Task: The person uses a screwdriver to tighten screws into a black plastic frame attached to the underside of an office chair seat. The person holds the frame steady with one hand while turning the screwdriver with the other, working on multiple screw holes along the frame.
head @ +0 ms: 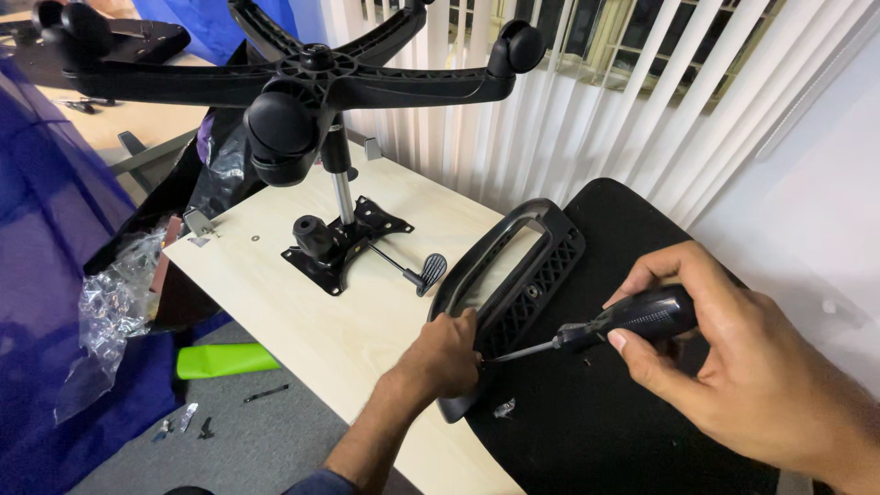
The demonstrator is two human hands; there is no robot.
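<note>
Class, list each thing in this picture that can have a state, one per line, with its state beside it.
Left hand: gripping the armrest's lower end.
Right hand: closed around the screwdriver handle.
Screwdriver: held, tip at the armrest by the left hand.
Armrest: lying on the black seat pad.
Seat pad: flat on the table.
Chair base: upside down, castors up, standing on its mechanism plate.
Window blinds: closed.

An office room, pressed into service as an assembly spot. Across twelve to two o'clock hang long white vertical blinds (550, 110) over a dark barred window (632, 37). Centre frame sits a pale wood-laminate desk (348, 330), and at eleven o'clock another light wooden desk (137, 119) stands behind it. At seven o'clock there's grey carpet floor (247, 440) with small loose fittings and crumpled clear plastic wrapping (110, 302) at nine. A plain white wall (807, 211) closes three o'clock.
</note>
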